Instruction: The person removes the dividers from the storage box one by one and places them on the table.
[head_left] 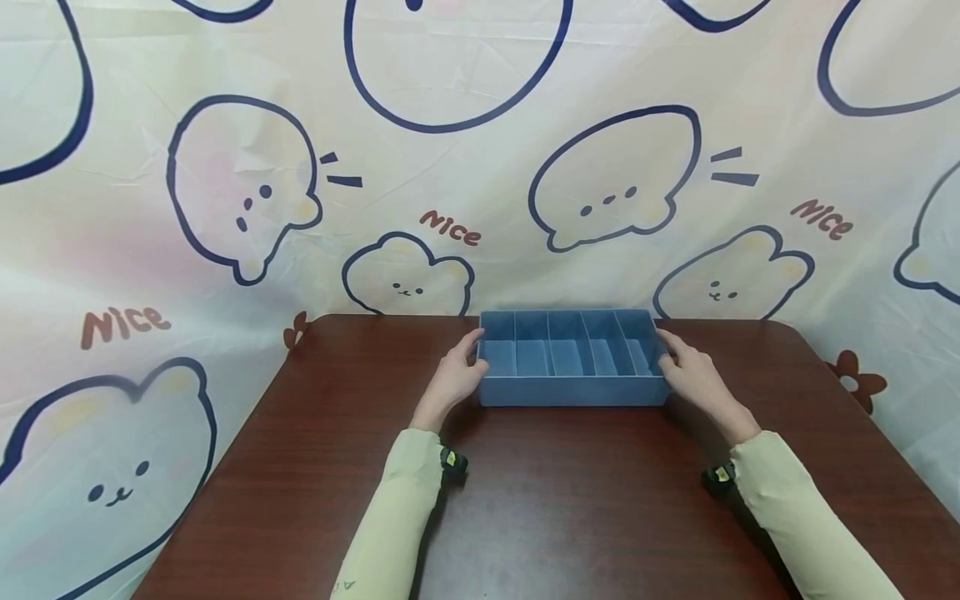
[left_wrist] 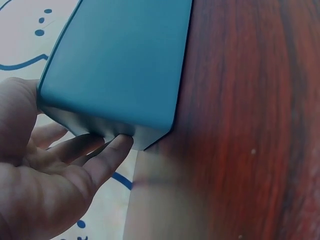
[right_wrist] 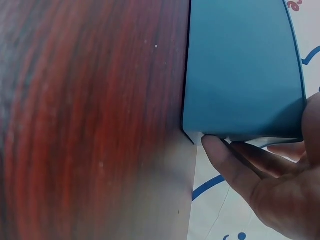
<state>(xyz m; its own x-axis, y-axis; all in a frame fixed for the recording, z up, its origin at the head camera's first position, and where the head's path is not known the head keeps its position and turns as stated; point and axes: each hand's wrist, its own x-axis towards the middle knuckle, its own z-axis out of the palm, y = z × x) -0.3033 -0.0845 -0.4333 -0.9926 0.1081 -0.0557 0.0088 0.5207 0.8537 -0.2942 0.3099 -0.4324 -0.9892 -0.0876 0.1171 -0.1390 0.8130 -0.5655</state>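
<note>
Left hand (head_left: 459, 371) and right hand (head_left: 690, 375) hold a blue box (head_left: 573, 392) between them, the left gripping its 9 o'clock end and the right its 3 o'clock end. In the left wrist view, the fingers (left_wrist: 112, 157) touch the short end wall, with the thumb side of the hand at the box's upper edge. The right wrist view shows the mirrored hold.

The box lies at the far part of a brown table (head_left: 585, 500), toward 12 o'clock, with its long axis running from 9 to 3 o'clock. Its open top faces upward, and its plain long wall faces 6 o'clock, toward the person. Inside, four dividers run roughly from 12 to 6 o'clock, forming a single row of five compartments along the long axis. Whether the base touches the table along its whole length cannot be told.

Pale green sleeves (head_left: 390, 517) enter from about 7 and 5 o'clock, each with a dark wrist device (head_left: 453, 465) near the cuff. Behind the table, toward 12 o'clock, hangs a pale cloth (head_left: 495, 183) printed with blue-outlined animal figures and the word "Nice".
</note>
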